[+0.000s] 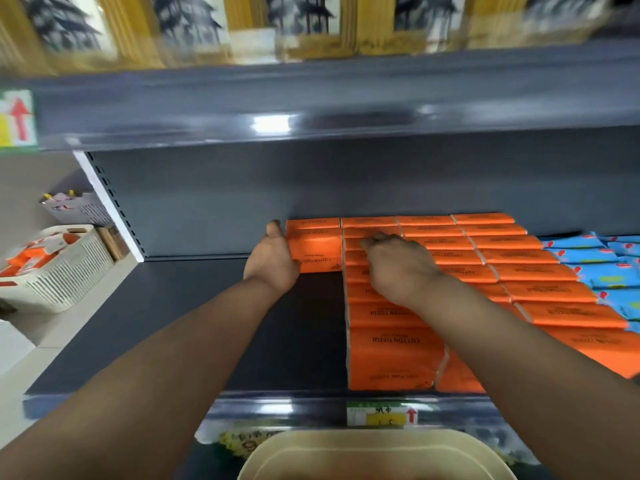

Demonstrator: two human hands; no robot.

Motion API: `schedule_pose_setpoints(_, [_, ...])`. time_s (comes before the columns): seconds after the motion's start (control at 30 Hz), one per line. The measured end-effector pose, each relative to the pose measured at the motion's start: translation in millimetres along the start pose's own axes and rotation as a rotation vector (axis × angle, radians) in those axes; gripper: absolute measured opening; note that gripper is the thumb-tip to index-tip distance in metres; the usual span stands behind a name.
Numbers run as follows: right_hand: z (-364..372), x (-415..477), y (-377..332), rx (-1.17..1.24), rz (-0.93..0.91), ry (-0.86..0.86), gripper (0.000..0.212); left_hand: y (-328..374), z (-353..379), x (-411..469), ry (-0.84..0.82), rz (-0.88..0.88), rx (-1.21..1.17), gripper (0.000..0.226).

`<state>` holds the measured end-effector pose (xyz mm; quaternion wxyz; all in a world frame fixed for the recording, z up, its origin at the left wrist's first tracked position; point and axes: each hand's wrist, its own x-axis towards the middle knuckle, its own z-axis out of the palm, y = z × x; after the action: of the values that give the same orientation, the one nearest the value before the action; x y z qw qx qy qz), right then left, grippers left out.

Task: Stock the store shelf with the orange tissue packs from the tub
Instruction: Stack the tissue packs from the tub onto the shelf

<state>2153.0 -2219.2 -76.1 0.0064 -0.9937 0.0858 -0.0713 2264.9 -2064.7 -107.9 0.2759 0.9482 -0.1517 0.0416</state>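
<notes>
the left hand lies spread and flat against the left side of a short column of orange tissue packs at the far end of the shelf, thumb pointing toward the back wall. the right hand rests on top of the next column to the right, back of the hand up, fingers bent down onto the pack tops; whether they pinch a pack or only press on it i cannot tell. both forearms reach in from the near edge.

the short column holds only a few packs against the back wall, with bare dark grey shelf in front of it and to its left. right of it the orange packs fill the shelf in full rows from the back wall to the near edge, standing side by side and touching, printed "cotton tissue". just beside them on the far right lie blue packs.

a price label with a red arrow sits on the shelf's front lip, below the near orange packs. the cream tub shows at the bottom, near the person; its contents are too blurred to tell. to the left, off the shelf, a white slotted basket holds more orange packs. above, an upper shelf carries blurred yellow and white goods.
</notes>
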Motion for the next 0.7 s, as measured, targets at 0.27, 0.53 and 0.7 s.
schedule_pose_setpoints(0.27, [-11.9,-107.1,-21.9,0.066,-0.098,0.163,0.033,-1.9,-38.2,-105.8,-0.029,0.192,0.074,0.052])
schedule_pose_setpoints(0.53, [58.5,-227.8,-24.4,0.126,-0.126,0.035,0.033,-43.6,0.4,-237.8,-0.124,0.310,0.000,0.038])
schedule_pose_setpoints(0.7, [115.1,-281.9,-18.8,0.155,-0.085,-0.244,0.035,-76.6,43.8,-306.2,-0.466,0.361,0.067,0.023])
